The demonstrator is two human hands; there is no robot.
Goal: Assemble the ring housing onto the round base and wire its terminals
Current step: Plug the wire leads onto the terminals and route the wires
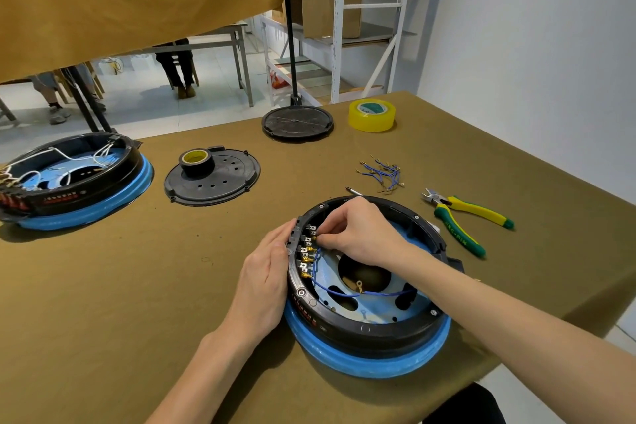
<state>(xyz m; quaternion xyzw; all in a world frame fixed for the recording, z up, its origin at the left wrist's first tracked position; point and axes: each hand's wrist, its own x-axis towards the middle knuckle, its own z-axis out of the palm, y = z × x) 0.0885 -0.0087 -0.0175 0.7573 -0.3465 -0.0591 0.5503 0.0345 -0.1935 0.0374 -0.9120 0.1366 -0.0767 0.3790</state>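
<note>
A black ring housing [364, 329] sits on a round blue base [371, 360] near the table's front edge. A row of metal terminals [306, 253] lines its left inner wall, several with brass connectors and blue wires [344, 293] running across the base. My left hand [266, 272] lies flat against the housing's outer left wall, fingers straight. Reaching in from above, my right hand [354, 234] pinches a blue wire's connector at an upper terminal.
A second wired housing on a blue base [75, 179] stands at far left. A black cover plate [220, 182] carries a black tape roll [197, 162]. Behind lie a stand's round foot [297, 122], yellow tape [371, 115], spare blue wires [382, 174] and green-yellow cutters [468, 217].
</note>
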